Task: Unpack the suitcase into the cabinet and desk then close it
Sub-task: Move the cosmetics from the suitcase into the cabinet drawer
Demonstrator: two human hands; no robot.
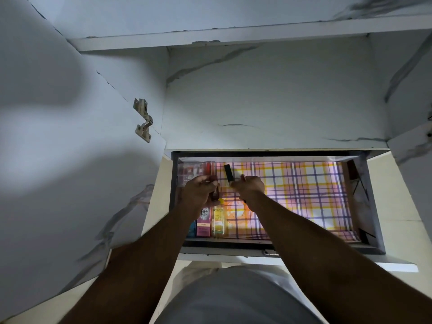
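Both hands (pixel 224 190) hold small cosmetics — over the open drawer (pixel 364 206).

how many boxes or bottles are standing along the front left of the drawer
3: a blue box leftmost, mostly hidden by the left arm; a pink BB cream box beside it; a yellow Garnier bottle to its right. The left hand may hide more.

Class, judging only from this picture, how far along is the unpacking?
Done: a pink box and yellow bottle lie in the open drawer. In hand: left hand grips a dark red item, right hand a black stick. Left: unclear; suitcase unseen.
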